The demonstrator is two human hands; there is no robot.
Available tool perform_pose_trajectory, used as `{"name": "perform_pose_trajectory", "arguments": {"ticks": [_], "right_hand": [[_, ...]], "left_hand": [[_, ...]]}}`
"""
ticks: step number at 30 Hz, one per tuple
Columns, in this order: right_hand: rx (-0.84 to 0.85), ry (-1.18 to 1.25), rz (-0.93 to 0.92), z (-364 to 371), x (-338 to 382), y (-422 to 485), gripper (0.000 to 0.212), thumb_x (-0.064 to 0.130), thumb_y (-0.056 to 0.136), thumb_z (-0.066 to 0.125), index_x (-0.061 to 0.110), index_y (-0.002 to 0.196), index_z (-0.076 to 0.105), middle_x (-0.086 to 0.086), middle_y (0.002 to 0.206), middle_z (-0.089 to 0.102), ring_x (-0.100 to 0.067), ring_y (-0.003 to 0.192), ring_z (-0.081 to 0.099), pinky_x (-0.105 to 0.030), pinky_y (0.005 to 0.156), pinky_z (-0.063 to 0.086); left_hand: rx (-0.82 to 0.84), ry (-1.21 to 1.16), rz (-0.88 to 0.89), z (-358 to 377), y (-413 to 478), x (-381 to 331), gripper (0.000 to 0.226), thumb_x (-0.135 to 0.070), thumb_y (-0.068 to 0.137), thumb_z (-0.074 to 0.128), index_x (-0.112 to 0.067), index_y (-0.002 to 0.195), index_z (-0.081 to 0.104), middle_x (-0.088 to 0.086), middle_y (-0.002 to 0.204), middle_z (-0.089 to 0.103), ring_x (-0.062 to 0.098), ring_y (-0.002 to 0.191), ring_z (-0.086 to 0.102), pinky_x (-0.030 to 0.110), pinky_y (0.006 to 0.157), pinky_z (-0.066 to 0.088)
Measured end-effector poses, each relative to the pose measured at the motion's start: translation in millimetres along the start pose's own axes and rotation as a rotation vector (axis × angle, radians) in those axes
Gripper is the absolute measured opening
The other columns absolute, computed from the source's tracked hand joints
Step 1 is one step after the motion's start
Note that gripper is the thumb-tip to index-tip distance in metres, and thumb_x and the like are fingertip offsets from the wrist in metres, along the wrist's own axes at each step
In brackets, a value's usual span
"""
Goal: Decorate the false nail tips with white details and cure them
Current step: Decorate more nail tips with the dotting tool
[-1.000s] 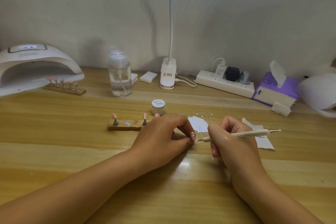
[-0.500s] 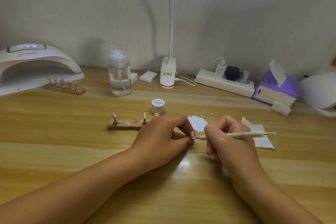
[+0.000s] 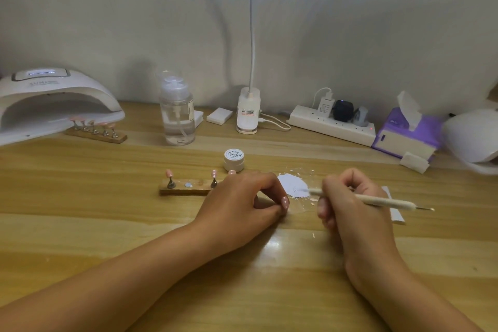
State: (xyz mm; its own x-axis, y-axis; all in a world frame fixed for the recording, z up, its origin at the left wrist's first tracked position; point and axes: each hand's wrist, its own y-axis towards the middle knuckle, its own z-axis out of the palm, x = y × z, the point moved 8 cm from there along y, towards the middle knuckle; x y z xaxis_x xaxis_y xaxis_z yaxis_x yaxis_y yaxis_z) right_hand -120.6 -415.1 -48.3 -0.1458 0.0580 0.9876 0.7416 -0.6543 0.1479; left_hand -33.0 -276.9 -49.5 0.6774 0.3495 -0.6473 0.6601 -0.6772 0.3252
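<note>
My left hand (image 3: 242, 202) rests on the table and pinches a pink false nail tip (image 3: 285, 201) between thumb and forefinger. My right hand (image 3: 347, 205) grips a thin white dotting pen (image 3: 377, 200). The pen's front end lies over a white patch of paint (image 3: 292, 186) just right of the nail tip. A wooden holder (image 3: 186, 189) with pink tips on metal stands sits left of my left hand. The small white paint jar (image 3: 234, 159) stands closed behind it. A white curing lamp (image 3: 51, 105) at far left shelters a second holder of tips (image 3: 97, 131).
A clear pump bottle (image 3: 177, 113), a white clip lamp base (image 3: 248, 110), a power strip (image 3: 331, 122) and a purple tissue box (image 3: 404, 135) line the back wall. A paper wipe (image 3: 396, 213) lies under the pen's rear end.
My right hand has swung the pen's front end from the nail tip up and right onto the white paint patch. My left hand has kept still with the tip.
</note>
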Motion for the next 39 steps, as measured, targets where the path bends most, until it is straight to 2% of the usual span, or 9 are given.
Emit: {"name": "perform_pose_trajectory", "arguments": {"ticks": [2, 5, 9, 12, 15, 19, 26, 31, 39], "right_hand": [[-0.044, 0.022, -0.093, -12, 19, 7, 0.021, 0.027, 0.096, 0.06, 0.014, 0.081, 0.054, -0.003, 0.054, 0.064, -0.007, 0.036, 0.044, -0.015, 0.035, 0.036], [-0.063, -0.126, -0.247, -41, 49, 22, 0.04, 0.054, 0.095, 0.05, 0.016, 0.091, 0.061, -0.005, 0.059, 0.068, -0.007, 0.036, 0.048, -0.017, 0.037, 0.041], [-0.104, -0.784, -0.309, -77, 53, 39, 0.022, 0.041, 0.094, 0.062, 0.024, 0.081, 0.066, 0.001, 0.066, 0.069, -0.015, 0.061, 0.065, -0.034, 0.059, 0.053], [0.028, -1.219, -0.09, -82, 18, 47, 0.016, 0.036, 0.089, 0.067, 0.031, 0.097, 0.055, 0.009, 0.089, 0.062, -0.018, 0.08, 0.059, -0.036, 0.07, 0.049], [0.031, -1.235, -0.089, -81, 13, 47, 0.027, 0.041, 0.087, 0.069, 0.03, 0.104, 0.05, 0.008, 0.097, 0.057, -0.017, 0.088, 0.053, -0.035, 0.067, 0.043], [0.0, -1.334, -0.185, -73, 11, 49, 0.037, 0.053, 0.089, 0.063, 0.028, 0.115, 0.059, 0.001, 0.111, 0.058, -0.023, 0.11, 0.05, -0.038, 0.085, 0.046], [-0.1, -1.234, -0.424, -70, 22, 43, 0.019, 0.03, 0.094, 0.064, 0.013, 0.092, 0.072, -0.006, 0.083, 0.057, -0.029, 0.081, 0.054, -0.037, 0.066, 0.043], [-0.249, -1.116, -0.607, -74, 44, 30, 0.009, 0.012, 0.094, 0.062, 0.005, 0.094, 0.068, -0.014, 0.082, 0.057, -0.035, 0.074, 0.055, -0.042, 0.063, 0.045], [-0.232, -1.039, -0.708, -66, 65, 13, 0.004, 0.006, 0.094, 0.06, 0.006, 0.089, 0.059, -0.008, 0.079, 0.059, -0.028, 0.067, 0.056, -0.051, 0.063, 0.048]], "left_hand": [[-0.004, 0.003, 0.001, 0, 0, 1, 0.015, -0.029, 0.084, 0.072, -0.039, 0.077, 0.064, -0.039, 0.074, 0.059, -0.006, 0.063, 0.057, 0.015, 0.088, 0.031], [-0.013, 0.011, 0.008, 0, -1, 1, 0.014, -0.028, 0.084, 0.071, -0.039, 0.079, 0.065, -0.042, 0.071, 0.057, -0.007, 0.063, 0.057, 0.009, 0.083, 0.026], [-0.026, 0.026, 0.0, 1, -2, 2, 0.014, -0.028, 0.084, 0.07, -0.041, 0.082, 0.065, -0.039, 0.08, 0.061, -0.002, 0.064, 0.059, 0.003, 0.08, 0.021], [-0.035, 0.008, 0.002, 0, -3, 2, 0.015, -0.028, 0.083, 0.07, -0.042, 0.084, 0.065, -0.035, 0.092, 0.064, 0.001, 0.065, 0.061, 0.007, 0.08, 0.032], [-0.051, 0.001, 0.014, -3, -3, 0, 0.013, -0.027, 0.083, 0.07, -0.038, 0.086, 0.065, -0.033, 0.094, 0.065, 0.0, 0.062, 0.059, 0.023, 0.069, 0.044], [-0.083, 0.02, 0.04, -6, -4, -3, 0.018, -0.027, 0.085, 0.07, -0.043, 0.082, 0.063, -0.031, 0.093, 0.065, 0.001, 0.062, 0.061, 0.019, 0.069, 0.043], [-0.124, 0.05, 0.083, -9, -6, -8, 0.012, -0.026, 0.086, 0.07, -0.037, 0.085, 0.066, -0.026, 0.095, 0.066, 0.006, 0.062, 0.062, 0.022, 0.067, 0.046], [-0.181, 0.031, 0.06, -13, -8, -5, 0.008, -0.03, 0.089, 0.069, -0.038, 0.089, 0.068, -0.029, 0.095, 0.067, 0.001, 0.06, 0.062, 0.018, 0.061, 0.042], [-0.2, -0.017, 0.041, -15, -9, -2, 0.006, -0.031, 0.087, 0.07, -0.037, 0.087, 0.07, -0.034, 0.095, 0.067, 0.003, 0.056, 0.059, 0.016, 0.06, 0.035]]}}
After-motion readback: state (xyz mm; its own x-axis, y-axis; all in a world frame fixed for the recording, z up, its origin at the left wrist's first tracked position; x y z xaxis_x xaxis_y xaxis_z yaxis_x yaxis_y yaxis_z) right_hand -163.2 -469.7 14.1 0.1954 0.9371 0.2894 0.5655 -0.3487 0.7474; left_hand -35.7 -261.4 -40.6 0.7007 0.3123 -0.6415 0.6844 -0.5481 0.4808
